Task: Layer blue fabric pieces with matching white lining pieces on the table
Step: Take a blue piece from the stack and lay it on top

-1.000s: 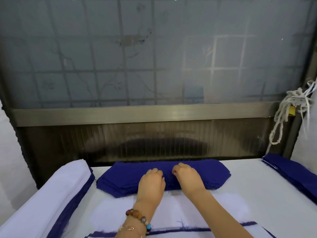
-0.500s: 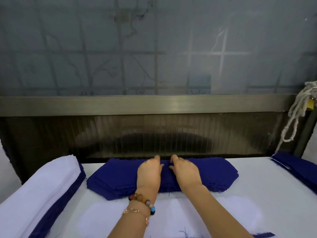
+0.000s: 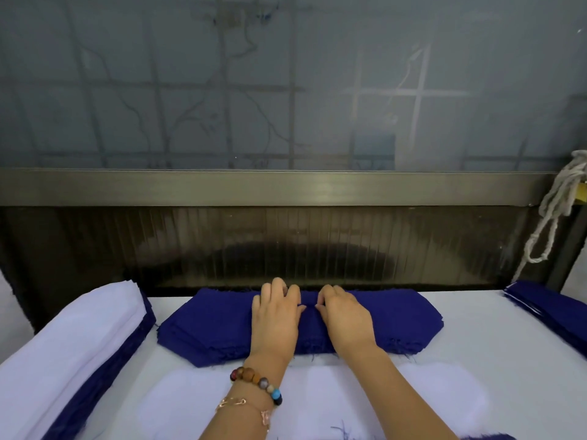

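A stack of dark blue fabric pieces point(image 3: 203, 325) lies across the far middle of the white table point(image 3: 482, 341). Both hands are on its centre. My left hand point(image 3: 274, 315), with a bead bracelet at the wrist, rests on the top piece, its fingers stretched to the far edge. Beside it, almost touching, my right hand point(image 3: 346, 315) has its fingers curled and pinches the top blue layer. A white lining piece point(image 3: 190, 404) lies flat in front of the stack, under my forearms.
A thick pile of white lining point(image 3: 73, 338) over blue fabric point(image 3: 104, 376) lies at the left. Another blue stack point(image 3: 552, 306) sits at the right edge. A metal sill point(image 3: 286, 188) and a dark panel close off the table's far side. A white rope point(image 3: 552, 211) hangs at the right.
Both hands slid farther across the blue stack toward its far edge and came closer together. The camera also tilted and moved in.
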{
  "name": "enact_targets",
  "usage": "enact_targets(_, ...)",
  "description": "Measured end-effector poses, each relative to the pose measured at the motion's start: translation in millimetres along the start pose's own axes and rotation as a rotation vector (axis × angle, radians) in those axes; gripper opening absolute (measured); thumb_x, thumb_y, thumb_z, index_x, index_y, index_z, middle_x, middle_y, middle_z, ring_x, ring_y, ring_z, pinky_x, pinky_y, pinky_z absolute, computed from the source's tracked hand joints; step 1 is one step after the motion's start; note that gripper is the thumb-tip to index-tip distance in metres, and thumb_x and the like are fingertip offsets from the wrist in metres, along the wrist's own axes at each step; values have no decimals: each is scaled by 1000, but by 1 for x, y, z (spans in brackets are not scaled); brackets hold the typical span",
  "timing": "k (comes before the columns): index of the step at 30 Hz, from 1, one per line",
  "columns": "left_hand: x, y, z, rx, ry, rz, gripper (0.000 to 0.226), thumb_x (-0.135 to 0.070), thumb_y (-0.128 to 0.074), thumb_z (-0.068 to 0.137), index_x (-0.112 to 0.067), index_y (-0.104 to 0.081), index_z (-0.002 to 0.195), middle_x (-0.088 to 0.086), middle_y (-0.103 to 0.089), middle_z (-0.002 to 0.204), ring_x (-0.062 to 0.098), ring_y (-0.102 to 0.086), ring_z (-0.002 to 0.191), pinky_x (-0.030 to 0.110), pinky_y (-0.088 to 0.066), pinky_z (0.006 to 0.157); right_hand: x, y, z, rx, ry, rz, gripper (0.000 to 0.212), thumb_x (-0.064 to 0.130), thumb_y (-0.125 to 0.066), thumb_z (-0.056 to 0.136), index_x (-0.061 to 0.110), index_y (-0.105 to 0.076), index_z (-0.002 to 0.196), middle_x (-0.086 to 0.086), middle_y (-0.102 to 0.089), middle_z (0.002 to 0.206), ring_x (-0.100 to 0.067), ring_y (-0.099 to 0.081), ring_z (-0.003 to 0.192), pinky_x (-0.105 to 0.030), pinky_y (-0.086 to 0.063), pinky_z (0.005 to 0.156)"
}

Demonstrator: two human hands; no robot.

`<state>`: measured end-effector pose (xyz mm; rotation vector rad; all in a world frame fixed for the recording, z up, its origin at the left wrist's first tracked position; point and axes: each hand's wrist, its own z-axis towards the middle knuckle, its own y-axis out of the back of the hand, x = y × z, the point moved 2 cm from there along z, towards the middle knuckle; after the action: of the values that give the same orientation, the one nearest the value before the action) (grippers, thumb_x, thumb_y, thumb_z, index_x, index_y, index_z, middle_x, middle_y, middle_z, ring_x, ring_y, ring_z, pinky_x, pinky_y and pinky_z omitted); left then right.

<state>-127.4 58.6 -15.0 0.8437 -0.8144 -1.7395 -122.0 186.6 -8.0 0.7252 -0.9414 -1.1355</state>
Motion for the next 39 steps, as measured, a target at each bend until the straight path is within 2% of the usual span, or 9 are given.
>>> enact_targets(3,0,2,1,20,-72,1,11,-29,-47,98,-29,-46,109,-8,-41,114,13,-40,110,35,-26,105,-1,1,-2,-73,47,-3,16,28,-46,99,23,-49,114,4,-45,120,-11,-43,105,-23,-43,83)
enact_targets(6,1,6,3,64,-102,-54,16,-20,-48,97,-33,-38,98,-15,-47,98,9,-47,103,40,-18,115,-4,1,-3,-82,98,25,37,27,-49,97,32,-42,133,9,-39,134,-11,-36,123,-28,-32,100)
enact_targets(9,5,10,2,57,-113,-69,23,-22,-50,97,-36,-31,93,-18,-45,90,7,-46,96,39,-21,113,-7,-2,-1,-28,117,14,32,30,-47,98,34,-47,130,12,-39,135,-11,-29,129,-32,-22,107)
enact_targets(13,17,17,3,95,-36,-128,15,-35,-53,95,-37,-41,104,-19,-53,104,7,-45,104,37,-23,108,-9,-2,2,37,44,9,24,33,-44,99,31,-48,122,9,-43,128,-13,-33,124,-33,-21,105)
enact_targets(22,85,67,11,411,155,96,33,-52,-55,90,-36,-56,119,-8,-58,123,17,-44,122,44,-26,102,-74,57,14,417,-128,-168,34,36,-47,98,23,-50,130,-2,-50,134,-23,-37,129,-48,-22,111)
enact_targets(28,131,88,-16,286,385,-9,23,-39,-60,92,-29,-59,112,-4,-61,118,21,-54,116,40,-36,98,-120,81,-17,199,-323,-280,17,28,-45,99,27,-55,113,3,-59,123,-22,-44,117,-37,-31,97)
enact_targets(33,128,106,-48,128,410,-317,31,-27,-60,94,-10,-61,119,9,-67,114,27,-61,104,37,-48,90,-118,102,-51,-75,-441,319,14,22,-54,97,17,-61,108,-3,-66,105,-23,-59,98,-29,-45,81)
enact_targets(36,127,126,-66,-13,422,-504,25,-21,-61,94,-4,-64,112,12,-69,104,28,-63,95,31,-47,77,-111,123,-71,-195,-404,533,6,14,-57,95,18,-61,97,-2,-66,95,-17,-58,88,-17,-41,67)
enact_targets(39,124,152,-86,-114,435,-676,14,-19,-60,94,-9,-67,100,7,-72,92,24,-65,83,33,-49,73,-111,137,-91,-210,-413,625,9,17,-57,95,14,-62,102,-4,-66,97,-20,-60,90,-27,-50,74)
